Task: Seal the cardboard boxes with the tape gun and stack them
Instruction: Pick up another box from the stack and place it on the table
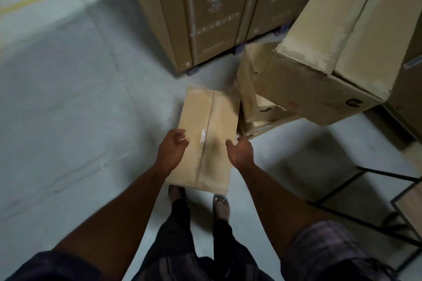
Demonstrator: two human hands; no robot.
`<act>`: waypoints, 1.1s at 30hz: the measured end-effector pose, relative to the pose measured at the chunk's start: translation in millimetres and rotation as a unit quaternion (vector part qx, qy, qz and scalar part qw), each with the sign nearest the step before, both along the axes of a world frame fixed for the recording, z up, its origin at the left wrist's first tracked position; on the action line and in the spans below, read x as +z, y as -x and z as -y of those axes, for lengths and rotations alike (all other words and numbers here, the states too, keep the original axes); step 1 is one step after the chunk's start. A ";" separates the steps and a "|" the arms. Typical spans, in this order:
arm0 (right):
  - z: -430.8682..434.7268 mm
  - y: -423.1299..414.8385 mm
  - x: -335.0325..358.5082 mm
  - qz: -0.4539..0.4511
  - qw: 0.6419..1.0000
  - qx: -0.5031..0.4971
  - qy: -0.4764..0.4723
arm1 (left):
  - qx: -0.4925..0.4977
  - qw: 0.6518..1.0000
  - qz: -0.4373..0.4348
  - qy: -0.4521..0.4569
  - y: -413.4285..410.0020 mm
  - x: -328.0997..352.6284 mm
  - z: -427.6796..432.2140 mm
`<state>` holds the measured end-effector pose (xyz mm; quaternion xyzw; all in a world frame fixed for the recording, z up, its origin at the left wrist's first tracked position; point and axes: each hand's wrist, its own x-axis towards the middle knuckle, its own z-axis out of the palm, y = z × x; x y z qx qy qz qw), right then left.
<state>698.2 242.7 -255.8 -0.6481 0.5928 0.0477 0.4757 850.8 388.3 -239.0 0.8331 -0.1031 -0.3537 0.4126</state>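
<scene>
A long tan cardboard box (206, 121) lies on the grey floor in front of my feet, its two top flaps meeting along a centre seam with a small white scrap on it. My left hand (172, 147) hovers over the box's left side with fingers loosely curled, holding nothing. My right hand (241, 150) hovers by the box's right edge, fingers relaxed and empty. I cannot tell whether either hand touches the box. No tape gun is in view.
A stack of worn tan boxes (262, 102) stands right of the box, with a large box (326, 52) tilted on top. Tall printed cartons (205, 13) fill the back. A black metal frame (356, 203) with a wooden top stands at right. Bare floor (68, 109) spreads left.
</scene>
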 end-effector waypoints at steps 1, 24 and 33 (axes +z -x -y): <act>0.2 -10.3 -8.2 -0.019 0.999 -0.033 -0.013 | 0.008 1.000 -0.003 0.008 -10.0 -12.3 3.6; 38.5 -61.4 -283.8 -0.023 0.976 -0.215 -0.026 | -0.061 0.991 -0.071 -0.097 -104.6 -320.2 27.9; 36.8 -15.5 -303.2 0.147 0.974 -0.163 -0.064 | -0.030 0.997 -0.027 -0.071 -97.6 -332.9 18.4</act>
